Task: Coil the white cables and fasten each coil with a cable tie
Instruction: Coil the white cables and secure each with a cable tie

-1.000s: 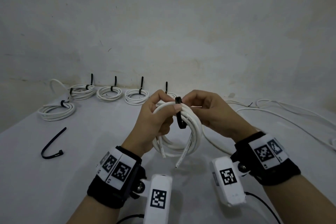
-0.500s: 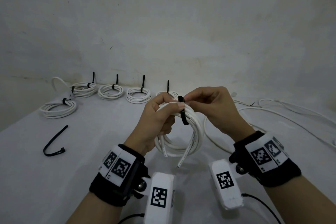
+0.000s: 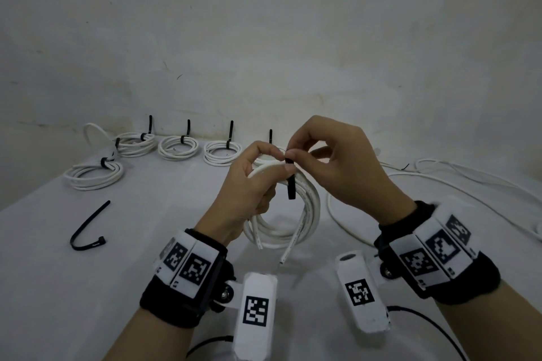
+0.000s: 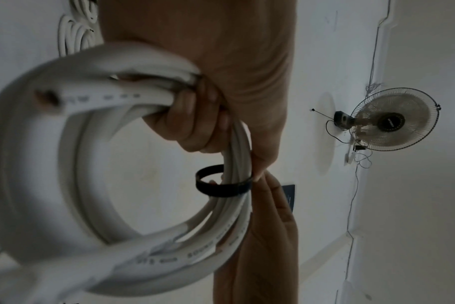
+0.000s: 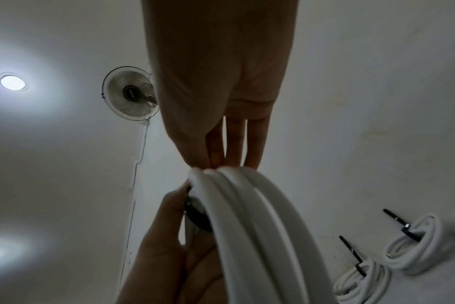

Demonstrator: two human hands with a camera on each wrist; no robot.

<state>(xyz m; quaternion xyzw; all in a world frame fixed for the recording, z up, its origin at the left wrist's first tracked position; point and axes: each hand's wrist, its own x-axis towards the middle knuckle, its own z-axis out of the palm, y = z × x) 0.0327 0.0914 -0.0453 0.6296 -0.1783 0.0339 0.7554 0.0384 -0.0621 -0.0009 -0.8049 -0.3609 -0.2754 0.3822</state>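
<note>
Grey cloth-covered table (image 3: 88, 287): five tied white cable coils (image 3: 177, 147) along back edge. White round cable coil (image 3: 305, 214) upright above table centre, left hand (image 3: 249, 193) gripping its top. Right hand (image 3: 337, 167) pinching black plastic cable tie (image 3: 291, 182) looped loosely round coil. Spare black tie (image 3: 88, 228) lying left.

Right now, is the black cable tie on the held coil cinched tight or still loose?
Loose. In the left wrist view the cable tie forms an open loop standing off the coil.

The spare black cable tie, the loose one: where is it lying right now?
In the head view the spare cable tie lies bent on the table, left of the left hand and nearer the camera than the tied coils.
</note>
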